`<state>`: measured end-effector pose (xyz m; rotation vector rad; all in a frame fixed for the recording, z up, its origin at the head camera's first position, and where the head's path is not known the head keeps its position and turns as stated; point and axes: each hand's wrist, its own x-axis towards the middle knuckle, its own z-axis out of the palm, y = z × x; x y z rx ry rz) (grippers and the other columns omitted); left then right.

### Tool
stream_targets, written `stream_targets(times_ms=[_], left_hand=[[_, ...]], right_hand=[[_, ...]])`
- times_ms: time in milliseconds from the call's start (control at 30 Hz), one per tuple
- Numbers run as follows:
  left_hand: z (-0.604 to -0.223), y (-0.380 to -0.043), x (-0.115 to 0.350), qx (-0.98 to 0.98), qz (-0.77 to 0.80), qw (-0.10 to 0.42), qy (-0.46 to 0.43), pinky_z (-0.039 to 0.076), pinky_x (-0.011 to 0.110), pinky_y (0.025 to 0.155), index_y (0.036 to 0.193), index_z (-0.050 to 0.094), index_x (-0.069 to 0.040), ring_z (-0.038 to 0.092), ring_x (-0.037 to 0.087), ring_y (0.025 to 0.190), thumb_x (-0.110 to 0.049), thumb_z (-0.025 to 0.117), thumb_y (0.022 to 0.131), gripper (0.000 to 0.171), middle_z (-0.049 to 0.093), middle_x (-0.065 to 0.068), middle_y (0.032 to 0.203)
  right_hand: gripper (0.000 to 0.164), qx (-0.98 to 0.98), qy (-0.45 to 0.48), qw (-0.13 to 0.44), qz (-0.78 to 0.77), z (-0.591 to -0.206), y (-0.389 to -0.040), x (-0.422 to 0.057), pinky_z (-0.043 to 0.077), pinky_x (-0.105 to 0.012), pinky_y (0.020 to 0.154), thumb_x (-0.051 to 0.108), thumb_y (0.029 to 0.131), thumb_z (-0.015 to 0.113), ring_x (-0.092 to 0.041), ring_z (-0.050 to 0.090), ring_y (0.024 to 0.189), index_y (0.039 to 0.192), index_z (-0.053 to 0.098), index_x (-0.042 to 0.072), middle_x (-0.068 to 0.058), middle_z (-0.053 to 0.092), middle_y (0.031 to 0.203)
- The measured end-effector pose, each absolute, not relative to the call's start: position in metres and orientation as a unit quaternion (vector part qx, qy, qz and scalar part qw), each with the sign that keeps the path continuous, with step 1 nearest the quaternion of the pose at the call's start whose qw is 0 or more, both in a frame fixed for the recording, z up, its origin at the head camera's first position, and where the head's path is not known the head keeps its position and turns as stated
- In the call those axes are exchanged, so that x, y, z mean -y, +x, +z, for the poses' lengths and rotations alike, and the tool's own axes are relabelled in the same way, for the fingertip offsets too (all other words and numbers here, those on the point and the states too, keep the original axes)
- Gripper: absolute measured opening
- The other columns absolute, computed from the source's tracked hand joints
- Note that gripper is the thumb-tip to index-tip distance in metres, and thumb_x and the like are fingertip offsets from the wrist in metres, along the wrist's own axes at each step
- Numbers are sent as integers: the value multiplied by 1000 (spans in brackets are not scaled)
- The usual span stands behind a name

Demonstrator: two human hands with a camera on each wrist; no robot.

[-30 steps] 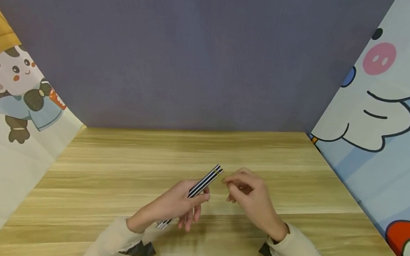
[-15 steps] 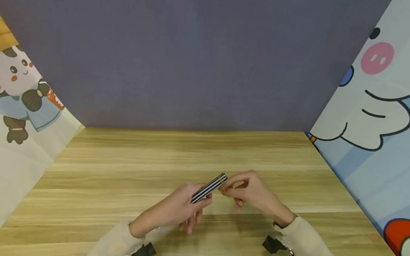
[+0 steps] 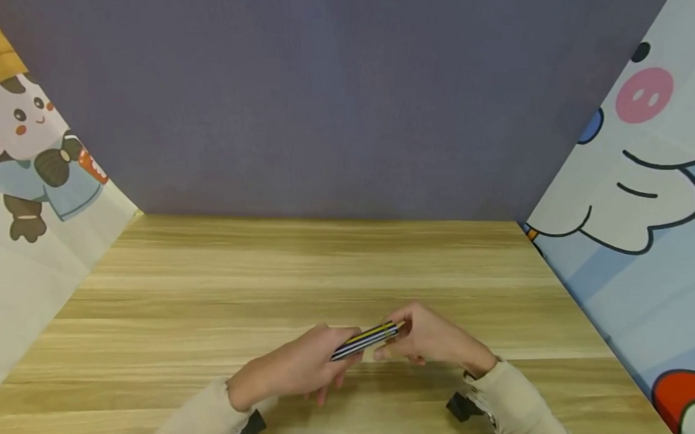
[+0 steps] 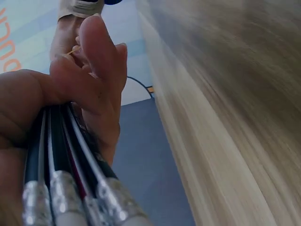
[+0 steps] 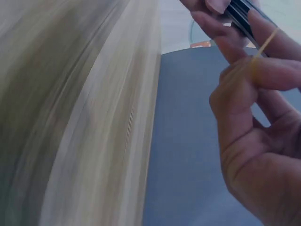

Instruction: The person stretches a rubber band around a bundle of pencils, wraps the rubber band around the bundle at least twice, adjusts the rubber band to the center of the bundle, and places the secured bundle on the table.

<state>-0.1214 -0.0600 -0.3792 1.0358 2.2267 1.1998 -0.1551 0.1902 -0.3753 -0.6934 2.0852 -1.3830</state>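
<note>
My left hand (image 3: 305,362) grips a bundle of several dark-and-white striped pencils (image 3: 365,342) above the wooden table. Silvery ferrules with white erasers (image 4: 70,219) stick out at the near end in the left wrist view. At the far end of the bundle is my right hand (image 3: 438,342), its fingers bent close round the pencil tips. A thin yellow rubber band (image 5: 266,41) stretches between its thumb and fingers in the right wrist view, right beside the pencils. Part of the band is hidden by the fingers.
The wood-grain table (image 3: 321,262) runs back to a dark grey-blue panel (image 3: 331,96). Cartoon-printed sheets stand at the left (image 3: 29,237) and right (image 3: 629,294). Black wrist mounts (image 3: 461,406) hang below the cream sleeves.
The pencil bundle has tilted flatter and moved right and toward me. My right hand has come from beside the bundle to its far end, with the rubber band in its fingers.
</note>
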Motion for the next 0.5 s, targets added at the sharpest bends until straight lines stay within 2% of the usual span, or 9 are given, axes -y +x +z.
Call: stream_targets(times_ms=[67,133,233,300,400,500], left_hand=[[-379,-121,59,-807,410,198,376,47,27,30,115,58,-9,55,6,34,-15,46,107,15,60,3,63],[-379,-121,59,-817,387,190,382,47,23,33,114,58,-8,53,4,35,-13,47,106,14,60,2,62],[-381,-121,58,-845,331,147,394,46,15,40,108,58,-9,48,-1,40,-11,50,105,9,58,-2,64],[-383,-120,57,-870,280,112,391,45,13,44,110,60,-9,48,-1,47,-9,56,102,9,62,-2,71],[-388,-117,56,-902,197,61,380,46,14,48,116,61,-8,55,2,59,-6,64,96,20,68,3,83],[-390,-113,55,-922,138,22,362,46,15,47,125,60,-6,61,8,64,-3,69,91,35,72,10,89]], right_hand=[[26,-785,-268,260,-494,-374,-155,-191,37,-22,36,28,84,82,-7,39,39,99,76,8,-9,62,64],[19,-802,-285,234,-469,-373,-155,-191,38,-22,37,28,83,83,-6,41,42,95,77,13,-1,65,68],[12,-836,-317,173,-413,-373,-153,-188,42,-20,44,29,81,84,-4,45,50,89,77,24,6,66,73],[12,-855,-337,132,-371,-372,-150,-186,45,-20,49,28,80,85,-3,49,58,89,76,26,12,66,78],[17,-881,-354,80,-305,-371,-142,-180,50,-19,57,28,79,85,0,53,68,93,77,22,14,65,86],[28,-903,-366,6,-226,-370,-133,-175,52,-17,59,30,76,87,1,55,70,98,77,15,6,63,99]])
